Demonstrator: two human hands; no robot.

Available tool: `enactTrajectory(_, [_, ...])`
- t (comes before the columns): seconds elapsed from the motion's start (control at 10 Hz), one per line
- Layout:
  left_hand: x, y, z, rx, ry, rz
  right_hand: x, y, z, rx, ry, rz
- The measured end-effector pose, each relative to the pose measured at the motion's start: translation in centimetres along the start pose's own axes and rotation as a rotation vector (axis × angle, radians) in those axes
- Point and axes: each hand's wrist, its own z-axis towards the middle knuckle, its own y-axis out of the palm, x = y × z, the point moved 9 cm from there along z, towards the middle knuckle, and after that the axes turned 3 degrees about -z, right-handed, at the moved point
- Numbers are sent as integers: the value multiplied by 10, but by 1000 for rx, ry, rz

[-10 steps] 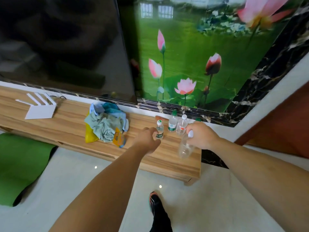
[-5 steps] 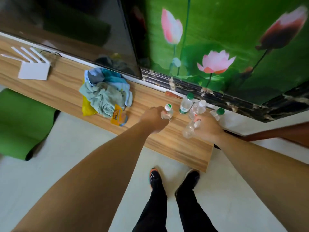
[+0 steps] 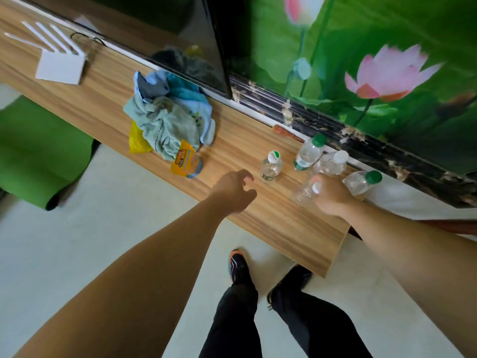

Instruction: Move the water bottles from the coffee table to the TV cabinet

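Fingers [image 3: 316,180] around clear bottle [image 3: 303,193], contents unclear

Bare cabinet top [image 3: 103,99] – cloth pile [image 3: 167,120] beside

- Left hand [image 3: 236,188] hangs empty, fingers loosely curled and spread, bare forearm stretched forward from the lower left.
- Right hand [image 3: 329,193] is closed in a grip (knuckles up), bare forearm reaching in from the right edge.
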Motion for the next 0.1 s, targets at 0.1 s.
enactTrajectory(0.1, [9, -18, -11, 29, 42, -28, -6, -15, -25, -16, 11, 32])
